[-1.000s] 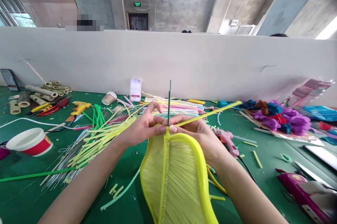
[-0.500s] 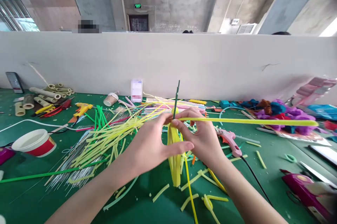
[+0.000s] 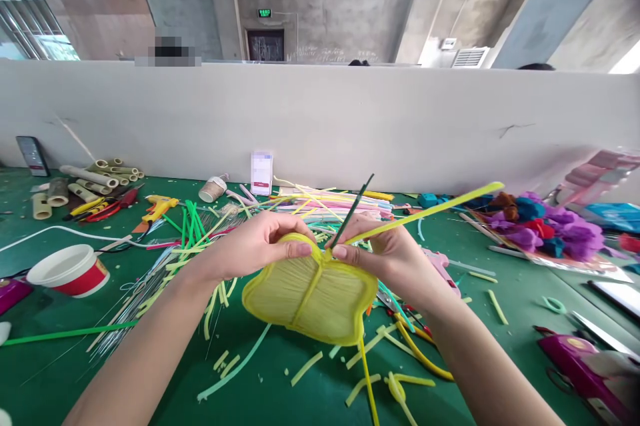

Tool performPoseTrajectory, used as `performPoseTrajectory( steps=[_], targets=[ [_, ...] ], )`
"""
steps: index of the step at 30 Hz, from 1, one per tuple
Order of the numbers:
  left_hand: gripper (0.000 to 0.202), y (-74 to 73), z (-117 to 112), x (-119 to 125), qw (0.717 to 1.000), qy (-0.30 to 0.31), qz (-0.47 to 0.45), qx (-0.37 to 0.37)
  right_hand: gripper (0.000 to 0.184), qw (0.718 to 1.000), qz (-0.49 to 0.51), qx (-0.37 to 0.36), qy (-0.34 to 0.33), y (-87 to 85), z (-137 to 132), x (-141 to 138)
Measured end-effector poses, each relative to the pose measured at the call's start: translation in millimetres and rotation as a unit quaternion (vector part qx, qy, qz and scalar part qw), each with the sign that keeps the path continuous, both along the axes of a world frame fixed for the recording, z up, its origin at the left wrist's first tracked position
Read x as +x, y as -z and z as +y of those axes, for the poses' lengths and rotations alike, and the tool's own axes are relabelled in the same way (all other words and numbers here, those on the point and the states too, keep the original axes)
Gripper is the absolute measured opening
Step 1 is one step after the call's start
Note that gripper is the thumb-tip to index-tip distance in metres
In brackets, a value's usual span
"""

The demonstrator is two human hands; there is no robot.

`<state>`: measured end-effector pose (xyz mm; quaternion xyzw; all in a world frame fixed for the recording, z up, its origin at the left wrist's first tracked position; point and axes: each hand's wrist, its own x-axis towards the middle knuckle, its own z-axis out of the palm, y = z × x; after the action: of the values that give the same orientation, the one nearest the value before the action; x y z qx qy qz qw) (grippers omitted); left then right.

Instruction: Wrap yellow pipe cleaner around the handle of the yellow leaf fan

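Observation:
Between both hands is a yellow leaf-shaped piece (image 3: 330, 299), a thin sheer sheet edged with fuzzy pipe cleaner and a rib down its middle, its broad face toward me. My left hand (image 3: 250, 246) pinches its upper left edge between thumb and fingers. With thumb and fingers closed, my right hand (image 3: 390, 256) grips the piece at its top notch, where dark green wire stems (image 3: 354, 209) stick up. A loose yellow pipe cleaner (image 3: 430, 215) runs from that grip up to the right. Another yellow strand (image 3: 369, 379) hangs below the piece.
Yellow pipe cleaner scraps (image 3: 306, 369) lie in front. Scissors (image 3: 385, 299) and a pink glue gun (image 3: 443, 269) sit partly behind my right arm. At left stand a paper cup (image 3: 70, 271), a yellow glue gun (image 3: 157, 207) and bamboo pieces (image 3: 90, 176). Purple flowers (image 3: 575, 239) lie right.
The yellow piece has turned from edge-on to face me. My left hand has moved left along its edge. The stems and loose pipe cleaner now tilt up to the right.

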<state>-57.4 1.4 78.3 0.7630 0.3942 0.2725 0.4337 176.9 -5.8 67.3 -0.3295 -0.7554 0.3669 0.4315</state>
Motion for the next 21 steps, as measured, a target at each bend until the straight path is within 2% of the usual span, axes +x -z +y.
performPoseTrajectory(
  steps=[3, 5, 7, 9, 11, 13, 14, 18, 21],
  targets=[
    [0.034, 19.6, 11, 7, 0.991, 0.065, -0.104, -0.060, 0.017, 0.997, 0.025, -0.061, -0.049, 0.8, -4, -2],
    [0.048, 36.0, 16, 18, 0.982, 0.084, -0.145, -0.084, 0.019, 0.993, 0.047, -0.084, -0.065, 2.7, -6, -5],
    [0.053, 48.1, 17, 30, 0.977, 0.088, -0.168, -0.093, 0.021, 0.990, 0.072, -0.101, -0.071, 4.3, -7, -8],
    [0.054, 51.4, 16, 39, 0.980, 0.043, -0.175, -0.081, 0.021, 0.991, 0.076, -0.100, -0.056, 4.8, -6, -8],
    [0.054, 44.6, 11, 42, 0.984, -0.055, -0.163, -0.042, 0.018, 0.995, 0.061, -0.073, -0.013, 3.8, -4, -8],
    [0.049, 30.4, 2, 40, 0.981, -0.122, -0.151, -0.005, 0.014, 0.998, 0.045, -0.026, 0.037, 1.5, -4, -8],
    [0.046, 22.0, -4, 37, 0.982, -0.107, -0.154, -0.003, 0.012, 0.997, 0.040, 0.001, 0.062, 0.1, -5, -8],
    [0.053, -5.0, -31, 24, 0.990, 0.020, -0.132, -0.038, 0.008, 0.979, 0.000, 0.119, 0.165, -4.5, -13, -12],
    [0.054, -9.4, -37, 20, 0.999, 0.000, -0.047, -0.022, 0.005, 0.969, -0.035, 0.156, 0.188, -5.1, -16, -12]
  ],
)
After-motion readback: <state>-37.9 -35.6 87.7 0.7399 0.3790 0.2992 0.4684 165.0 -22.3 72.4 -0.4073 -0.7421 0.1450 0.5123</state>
